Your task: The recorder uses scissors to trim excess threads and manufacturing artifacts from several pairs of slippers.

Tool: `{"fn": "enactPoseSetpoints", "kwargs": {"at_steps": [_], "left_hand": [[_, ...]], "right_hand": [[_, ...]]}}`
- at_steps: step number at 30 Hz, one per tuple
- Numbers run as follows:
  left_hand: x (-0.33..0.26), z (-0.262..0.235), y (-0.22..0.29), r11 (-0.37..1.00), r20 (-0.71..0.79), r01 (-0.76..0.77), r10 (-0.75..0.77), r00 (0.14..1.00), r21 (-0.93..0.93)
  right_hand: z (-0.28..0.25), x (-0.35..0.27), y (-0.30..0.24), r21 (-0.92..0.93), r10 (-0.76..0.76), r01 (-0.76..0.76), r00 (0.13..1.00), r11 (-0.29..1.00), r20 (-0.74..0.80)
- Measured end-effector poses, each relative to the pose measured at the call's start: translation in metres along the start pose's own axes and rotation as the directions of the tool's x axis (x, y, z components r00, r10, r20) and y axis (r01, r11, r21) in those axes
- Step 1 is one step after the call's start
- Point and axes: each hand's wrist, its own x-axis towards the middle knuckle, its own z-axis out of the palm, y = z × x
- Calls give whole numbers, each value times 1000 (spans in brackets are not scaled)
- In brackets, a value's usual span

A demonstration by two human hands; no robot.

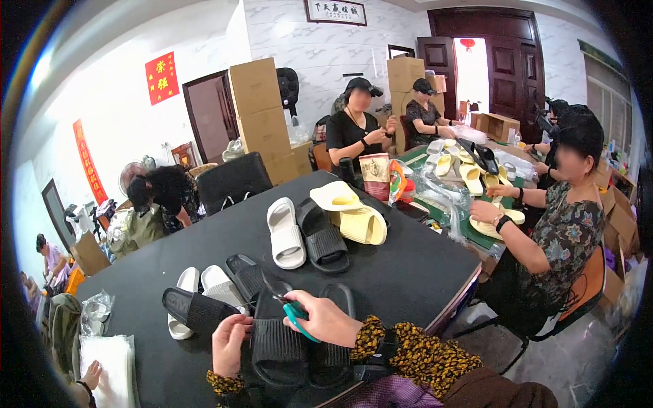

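My right hand [325, 319] grips a pair of scissors [295, 318] with teal handles. The dark blades point up and away, over a black slide slipper [280, 350] with a ribbed strap. At the left edge of that strap, the thumb and fingers of my left hand [230, 340] are pinched together; what is between them is too small to make out. A second black slipper [331, 360] lies close on the right, partly behind my right hand. Just left of my hands, a black slipper [197, 309] rests across white slippers [223, 285].
Farther back on the black table [401, 292] are a white slipper [286, 234], a black one [322, 238] and stacked yellow slippers [360, 224]. Another person's hand [92, 375] touches clear plastic bags [112, 367] at lower left. Co-workers sit around a green table [483, 234] at right.
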Motion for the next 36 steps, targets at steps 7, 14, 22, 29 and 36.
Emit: {"fn": "enactPoseSetpoints", "kwargs": {"at_steps": [7,14,22,29,36], "left_hand": [[-1,13,-12,987,97,11,-27,995,159],[-2,7,-27,937,139,-33,-17,990,348],[15,43,2,827,277,-210,69,958,521],[36,79,27,376,652,-634,96,752,676],[38,86,38,589,716,-441,-388,580,677]], "right_hand": [[-47,-22,19,-10,-61,61,987,998,-148],[-79,-90,37,273,244,-217,967,937,-71],[-110,-160,44,32,334,-333,941,942,-50],[-110,-169,56,146,368,-371,929,917,43],[-105,-175,66,277,358,-357,932,892,50]]}}
